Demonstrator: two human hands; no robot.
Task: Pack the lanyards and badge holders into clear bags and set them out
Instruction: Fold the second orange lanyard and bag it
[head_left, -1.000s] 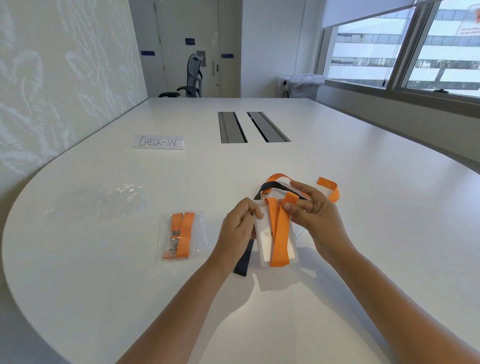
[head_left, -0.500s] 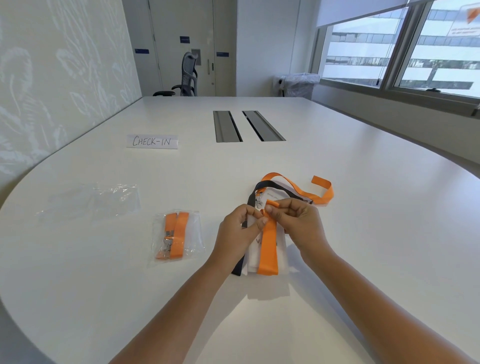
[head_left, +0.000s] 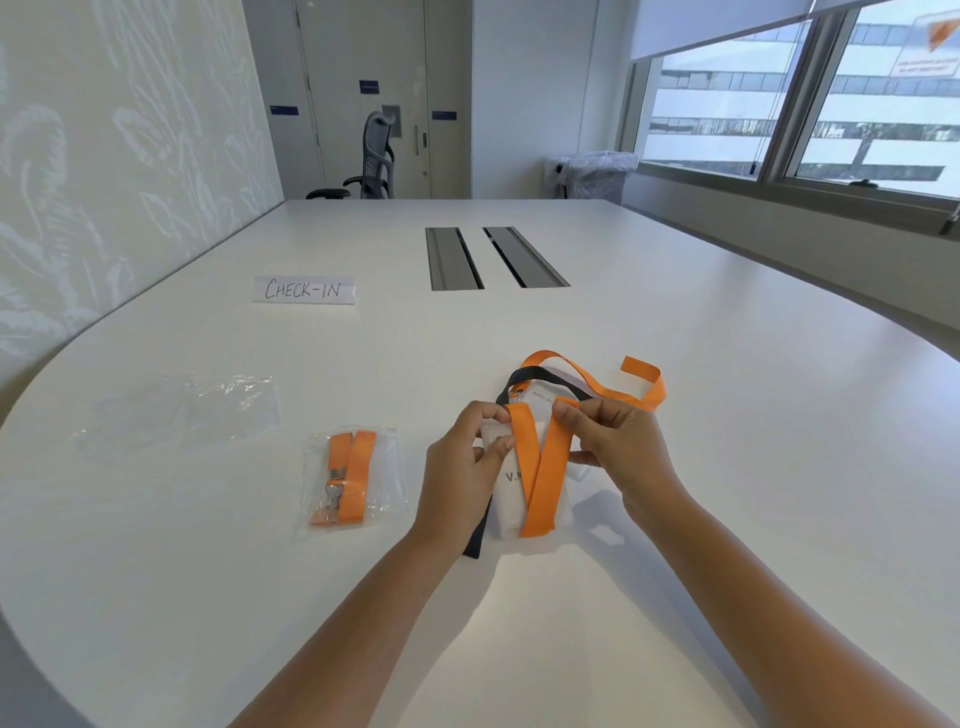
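Compared with a second ago, the orange lanyard (head_left: 540, 467) is folded differently: the two strands that lay almost side by side over the badge holder (head_left: 511, 493) now form a narrow V, joined at the bottom near the person and spread at the top, where each hand takes one strand. The long free end stays behind the holder, on the side toward the CHECK-IN sign (head_left: 304, 289), and loops out to the right. I judge that the folding is in progress and the strap is not yet compact enough for a bag. The left hand (head_left: 462, 478) has curled fingers and pinches the left strand at its upper end, with the thumb pressing on the holder's left edge. The right hand (head_left: 618, 447) is also curled and pinches the fold of the right strand, while its thumb touches the holder's right edge. A black lanyard (head_left: 524, 376) lies under the holder; its ends show behind and in front of it. Left of the holder, one packed bag (head_left: 353, 480) already contains an orange lanyard with metal clips, and farther left, nearer to the sign, lie empty clear bags (head_left: 182, 415) on the white table (head_left: 727, 467).
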